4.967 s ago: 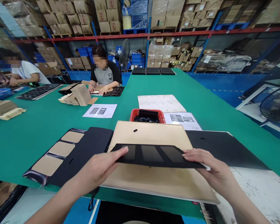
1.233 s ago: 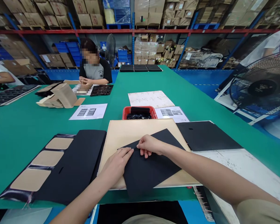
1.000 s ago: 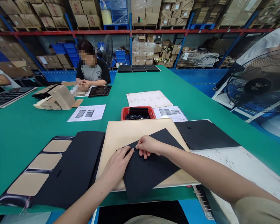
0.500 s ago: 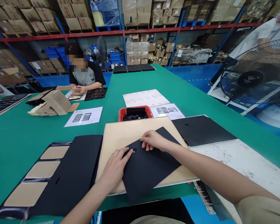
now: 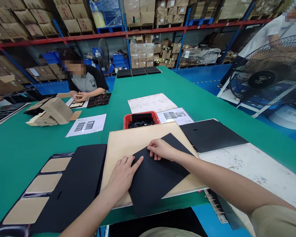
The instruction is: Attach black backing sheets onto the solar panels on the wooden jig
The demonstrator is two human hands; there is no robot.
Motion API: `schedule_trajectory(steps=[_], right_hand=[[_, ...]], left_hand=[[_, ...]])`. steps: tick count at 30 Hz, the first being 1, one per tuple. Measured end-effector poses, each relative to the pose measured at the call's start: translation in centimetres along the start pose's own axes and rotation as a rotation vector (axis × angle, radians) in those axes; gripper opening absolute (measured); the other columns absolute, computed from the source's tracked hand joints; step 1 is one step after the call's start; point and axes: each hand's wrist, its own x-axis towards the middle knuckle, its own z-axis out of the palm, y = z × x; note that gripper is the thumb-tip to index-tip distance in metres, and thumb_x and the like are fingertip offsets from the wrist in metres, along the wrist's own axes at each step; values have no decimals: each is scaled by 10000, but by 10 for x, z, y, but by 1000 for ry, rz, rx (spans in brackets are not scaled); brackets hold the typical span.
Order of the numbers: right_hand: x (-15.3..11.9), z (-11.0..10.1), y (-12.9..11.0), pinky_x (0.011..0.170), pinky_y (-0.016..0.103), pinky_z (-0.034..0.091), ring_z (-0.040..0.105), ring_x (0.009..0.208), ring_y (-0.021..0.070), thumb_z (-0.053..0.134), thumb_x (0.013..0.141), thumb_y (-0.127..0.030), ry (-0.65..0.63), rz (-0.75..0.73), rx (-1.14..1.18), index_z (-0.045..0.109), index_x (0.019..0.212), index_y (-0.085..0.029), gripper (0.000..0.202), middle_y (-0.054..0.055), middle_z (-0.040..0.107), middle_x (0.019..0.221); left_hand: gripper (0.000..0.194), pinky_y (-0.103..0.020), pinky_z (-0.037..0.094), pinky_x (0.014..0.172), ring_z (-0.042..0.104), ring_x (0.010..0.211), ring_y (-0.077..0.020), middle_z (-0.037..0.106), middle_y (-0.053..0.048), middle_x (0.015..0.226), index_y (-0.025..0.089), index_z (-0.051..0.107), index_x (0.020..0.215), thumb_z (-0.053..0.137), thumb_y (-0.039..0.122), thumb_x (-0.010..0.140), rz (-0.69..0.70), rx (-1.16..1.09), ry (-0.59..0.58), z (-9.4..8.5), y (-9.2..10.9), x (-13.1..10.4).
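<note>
A black sheet [image 5: 158, 179] lies turned at an angle on a tan board [image 5: 128, 141], its lower corner hanging past the board's near edge. My left hand [image 5: 124, 172] rests palm down across the sheet's left edge, fingers apart, thumb on the black surface. Near the upper edge of the sheet is my right hand [image 5: 160, 149], its fingers curled and pressed together; what lies between the fingertips, if anything, is too small to make out.
Black panels [image 5: 71, 184] with tan pads lie left. A red basket [image 5: 141, 120] of dark pieces stands behind the board. Another black sheet [image 5: 212, 134] lies right on a white board [image 5: 251, 164]. A person [image 5: 85, 79] sits far left; a fan [image 5: 263, 79] stands right.
My left thumb has shifted slightly right and covers the small light spot seen before on the black sheet. The right hand is nearly unmoved. The view has shifted a little.
</note>
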Motion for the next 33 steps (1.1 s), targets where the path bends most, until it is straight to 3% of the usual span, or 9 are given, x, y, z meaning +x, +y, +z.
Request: schedule_trajectory(steps=[4, 8, 10, 15, 18, 21, 25, 28, 33], right_hand=[[-18, 7, 3, 629, 270, 483, 614, 668, 142, 449, 883, -131, 41, -171, -199, 636, 939, -175, 199, 44, 642, 854], [-43, 25, 9, 731, 350, 469, 577, 874, 221, 411, 911, -135, 89, -507, -839, 564, 1239, -214, 370, 92, 593, 1026], [-46, 32, 9, 715, 372, 471, 561, 872, 240, 391, 918, -137, 132, -563, -1074, 527, 1280, -178, 389, 108, 589, 1024], [-20, 22, -3, 735, 374, 466, 542, 925, 237, 362, 940, -159, 178, -515, -1138, 534, 1274, -212, 380, 92, 583, 1082], [-15, 19, -5, 809, 389, 461, 522, 1020, 247, 393, 952, -244, 183, -497, -1065, 495, 1318, -204, 382, 91, 572, 1190], [-40, 39, 8, 1000, 462, 364, 376, 1262, 283, 358, 958, -430, 170, -608, -1008, 430, 1367, -130, 512, 112, 457, 1393], [-89, 73, 32, 1139, 507, 125, 112, 1410, 237, 243, 939, -569, 87, -798, -990, 227, 1452, -74, 714, 103, 243, 1516], [-107, 67, 48, 1147, 525, 72, 94, 1416, 229, 287, 944, -535, 135, -708, -968, 141, 1471, -90, 705, 101, 178, 1528], [-108, -2, 78, 1111, 612, 73, 137, 1405, 267, 240, 962, -500, 177, -288, -913, 152, 1473, -142, 630, 95, 175, 1516]], left_hand=[[700, -369, 441, 902, 501, 1117, -243, 526, -115, 1259, 243, 365, 1410, 322, -48, 775, -29, -53, -29, -1, 4, -4], [648, -404, 427, 940, 471, 1171, -261, 507, -138, 1300, 177, 395, 1391, 315, -39, 786, -48, -120, 40, 11, 6, -11], [623, -409, 433, 931, 481, 1157, -259, 519, -130, 1294, 190, 411, 1379, 316, -21, 801, -51, -115, 93, 17, 5, -9], [580, -374, 401, 994, 466, 1203, -238, 495, -116, 1337, 172, 406, 1383, 312, 21, 832, -97, -132, 75, 10, -12, 14], [507, -380, 316, 1079, 371, 1310, -265, 391, -163, 1433, 95, 365, 1400, 385, 251, 918, -124, -228, -22, -3, -25, 24], [938, -396, 221, 1129, 141, 1411, -302, 128, -202, 1535, 35, 205, 1447, 607, 545, 770, -93, -343, -188, -9, -34, 23], [1254, -419, 139, 1145, -17, 1413, -301, -41, -200, 1526, 43, 64, 1466, 738, 604, 569, -58, -379, -270, -7, -37, 18], [1261, -439, 143, 1141, -33, 1408, -301, -65, -196, 1519, 61, 60, 1470, 730, 606, 552, -52, -366, -266, -6, -37, 18], [1222, -436, 155, 1141, -41, 1408, -282, -82, -176, 1519, 55, 37, 1470, 693, 593, 591, -63, -345, -310, -13, -35, 18]])
